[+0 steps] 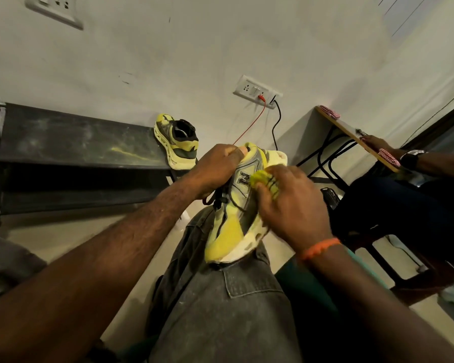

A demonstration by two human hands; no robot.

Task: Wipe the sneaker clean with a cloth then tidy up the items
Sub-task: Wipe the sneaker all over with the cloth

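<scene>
A yellow and grey sneaker rests toe-down on my right thigh, its heel up. My left hand grips it at the heel collar, fingers curled over the opening. My right hand holds a bunched yellow cloth with dark stripes and presses it against the sneaker's side, next to the logo. The matching second sneaker stands on the right end of a low dark shoe rack by the wall.
Red and black cables hang from a wall socket behind the sneaker. At the right, another person sits at a small wooden desk with black legs, a hand on it. Pale floor lies below the rack.
</scene>
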